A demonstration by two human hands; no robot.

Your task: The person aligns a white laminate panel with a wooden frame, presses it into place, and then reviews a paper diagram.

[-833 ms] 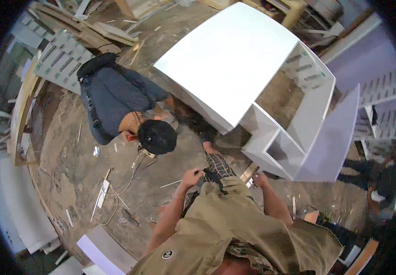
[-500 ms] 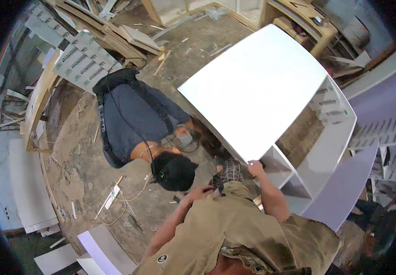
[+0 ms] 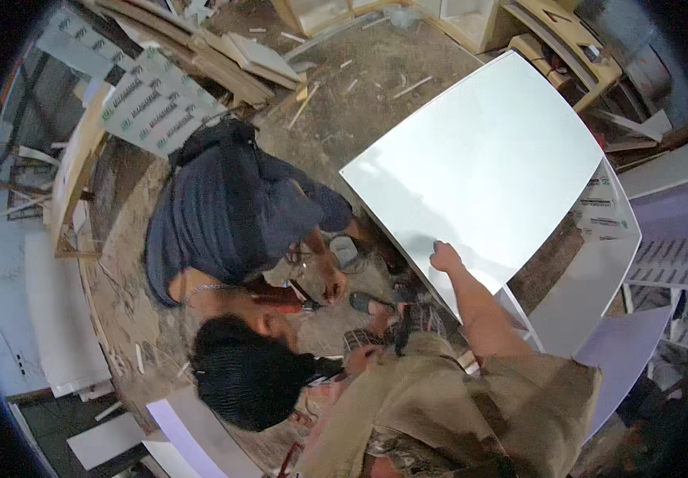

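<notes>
My right hand (image 3: 444,258) is closed on top of a large white panel (image 3: 487,167), near its front-left edge. A small greyish thing shows at its fingertips, too small to name. The panel forms the top face of a white cabinet carcass (image 3: 571,287) with open compartments on its right side. My left hand (image 3: 362,360) is low by my lap, partly covered by a co-worker's head, and its grip is hidden. Close to it, a dark narrow thing (image 3: 404,328) lies against my checked clothing.
A co-worker in a dark shirt and black cap (image 3: 252,374) bends close on my left, with a red and black tool (image 3: 280,299) by their hand. Boards (image 3: 224,60) are stacked at the far left. Wood scraps (image 3: 304,107) litter the floor. A lilac panel (image 3: 627,358) stands at right.
My right hand has moved from the panel's front edge up onto its top face. The co-worker's head has come nearer to me, and a red tool has come into view. The whole view has shifted slightly.
</notes>
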